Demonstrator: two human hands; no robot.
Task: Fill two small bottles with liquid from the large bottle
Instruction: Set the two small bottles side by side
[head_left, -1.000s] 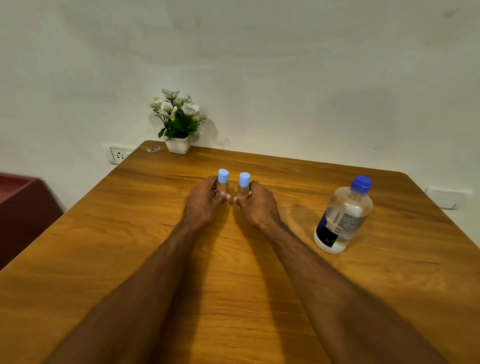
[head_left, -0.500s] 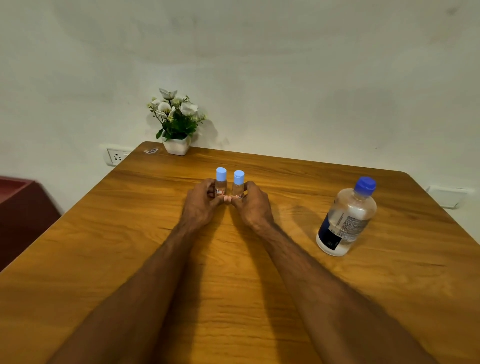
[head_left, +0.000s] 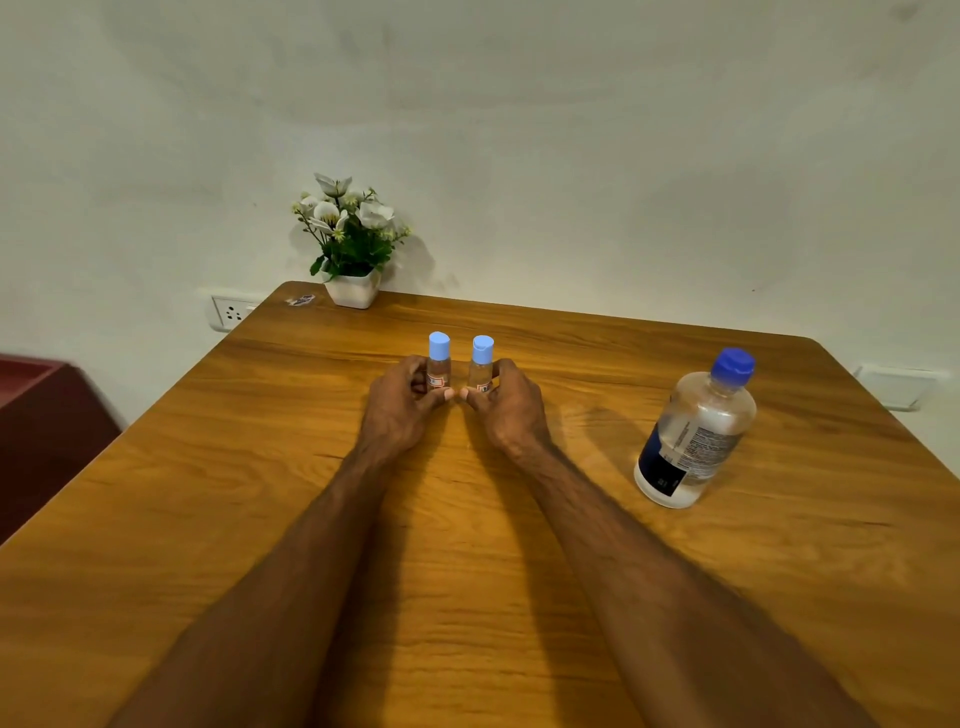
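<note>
Standing capped (unfilled, apparently), two small clear blue-capped bottles (head_left: 439, 364) (head_left: 482, 366) are each clasped upright by the left hand (head_left: 402, 410) and right hand (head_left: 506, 410), left of the large clear blue-capped bottle (head_left: 696, 431), probably for steadying before uncapping.

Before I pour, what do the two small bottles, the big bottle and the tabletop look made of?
Small bottles: clear, glossy, probably plastic, with matte light-blue caps, since the table shows through them. Large bottle: transparent plastic by its look, with soft highlights, a printed label and a ribbed blue cap. Table: wood-grain pattern with a satin sheen; veneer, laminate or solid wood cannot be told.
</note>
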